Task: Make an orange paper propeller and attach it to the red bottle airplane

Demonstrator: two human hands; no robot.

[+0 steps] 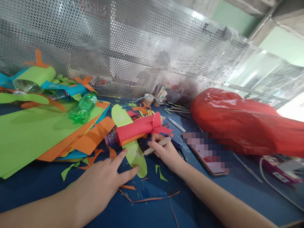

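A model airplane made from a plastic bottle wrapped in red paper (135,128) lies on the blue table. Its light green paper wings (137,158) stick out on both sides, and red fins stand at the tail. My left hand (104,174) is open, thumb and forefinger spread, the fingertips resting at the near wing. Between the fingers of my right hand (165,152) is a slim pale marker (157,146), its tip at the right edge of that wing. An orange strip runs along the bottle where the near wing joins.
Finished bottle planes (35,76) and a green bottle (83,107) sit at left with stacked coloured paper (26,133). Paper scraps lie around. A phone (206,153), a red plastic bag (228,120) and a glue gun (172,141) are at right; cups of markers (155,100) stand behind.
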